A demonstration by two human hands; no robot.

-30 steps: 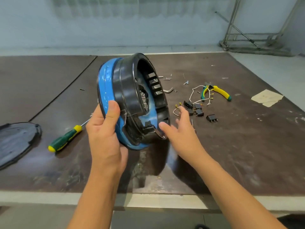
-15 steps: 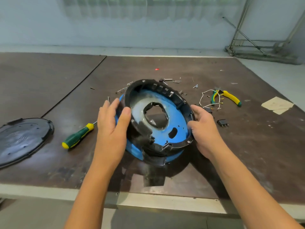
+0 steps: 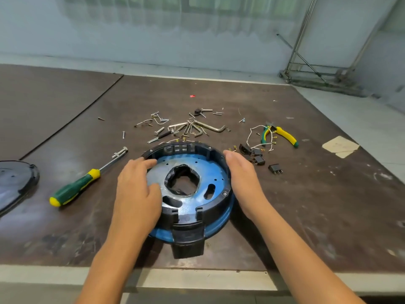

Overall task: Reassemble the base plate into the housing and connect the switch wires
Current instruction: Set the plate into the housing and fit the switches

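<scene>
Fingers [image 3: 151, 163] of left hand [image 3: 138, 194] spread loose over round black housing [image 3: 221, 201], gripping nothing; right hand [image 3: 243, 178] flat against rim. Housing lay flat mid-desk [image 3: 317, 216], blue plate [image 3: 192, 207] inside, centre hole.

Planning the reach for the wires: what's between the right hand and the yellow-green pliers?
In the head view, a cluster of small black switches with white wires lies on the table between the right hand and the pliers.
</scene>
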